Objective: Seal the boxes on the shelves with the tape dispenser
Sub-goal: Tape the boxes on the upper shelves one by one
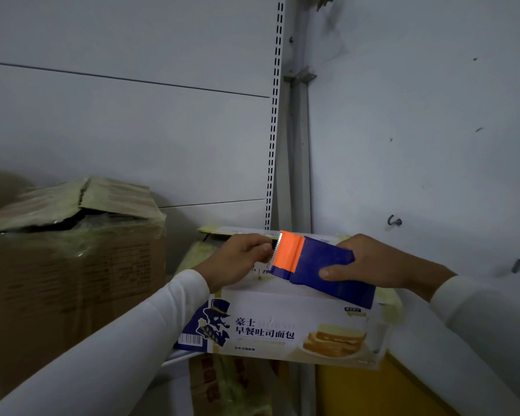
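The right hand (370, 262) gripped the blue body of the tape dispenser (321, 265), thumb laid along its near face and fingers curled over the far edge. The dispenser was held just above the white printed box (282, 322), its orange front and serrated blade pointing toward the left hand (240, 259). The left hand, just beside the blade, had thumb and fingers closed at the blade edge, apparently pinching the free end of the tape; the tape itself was too thin to make out, so this is judged, not observed.

Below both hands lay the white printed box, resting on the shelf with its top flaps closed or nearly so; the seam was largely hidden behind the dispenser. Farther out past the left hand stood a brown carton (72, 259), its top flaps raised and unsealed. Behind the hands ran the slotted shelf upright (273, 130).

Assessment: the step in hand was drawing out a starting length of tape. To do it well, the left hand should pull the end straight and taut, anchor it over the near edge of the box, and keep clear of the teeth, while the right hand holds the dispenser square to the seam
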`<act>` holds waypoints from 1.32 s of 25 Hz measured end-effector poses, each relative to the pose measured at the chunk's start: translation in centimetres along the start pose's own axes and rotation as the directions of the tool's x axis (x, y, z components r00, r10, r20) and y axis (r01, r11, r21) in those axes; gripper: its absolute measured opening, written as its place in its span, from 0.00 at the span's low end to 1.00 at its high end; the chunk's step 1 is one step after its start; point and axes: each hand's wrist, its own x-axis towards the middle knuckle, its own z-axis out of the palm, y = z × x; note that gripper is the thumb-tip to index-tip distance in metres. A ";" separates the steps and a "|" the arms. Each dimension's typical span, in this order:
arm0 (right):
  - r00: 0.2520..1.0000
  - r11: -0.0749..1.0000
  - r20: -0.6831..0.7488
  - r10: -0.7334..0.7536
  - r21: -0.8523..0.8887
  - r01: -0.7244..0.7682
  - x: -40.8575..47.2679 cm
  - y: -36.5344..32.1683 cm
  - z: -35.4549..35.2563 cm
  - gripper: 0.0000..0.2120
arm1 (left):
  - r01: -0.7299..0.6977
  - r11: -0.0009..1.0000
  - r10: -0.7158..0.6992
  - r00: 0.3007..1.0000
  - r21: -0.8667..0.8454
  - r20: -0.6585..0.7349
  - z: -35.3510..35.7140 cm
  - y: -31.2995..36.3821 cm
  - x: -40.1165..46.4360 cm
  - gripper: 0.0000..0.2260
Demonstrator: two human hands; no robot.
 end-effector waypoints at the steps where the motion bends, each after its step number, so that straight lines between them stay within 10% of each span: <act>1: 1.000 1.000 0.004 0.004 0.002 -0.004 0.2 -0.1 0.2 0.07 | -0.012 1.000 0.012 1.000 -0.011 0.008 0.0 -0.2 0.1 0.12; 17: 0.987 1.000 0.159 -0.008 -0.028 0.013 3.2 0.3 -1.9 0.20 | 0.029 0.989 -0.050 0.988 -0.144 -0.148 -2.6 -1.9 2.1 0.09; 25: 0.969 0.998 0.246 0.024 -0.057 -0.010 6.0 3.7 -7.7 0.20 | 0.298 0.944 -0.167 0.803 0.141 -0.572 -6.5 -2.5 3.7 0.09; 33: 0.955 0.992 0.289 0.066 -0.126 -0.030 12.9 3.2 -7.2 0.32 | 0.477 0.856 -0.213 0.676 0.200 -0.705 -7.4 -4.0 4.7 0.13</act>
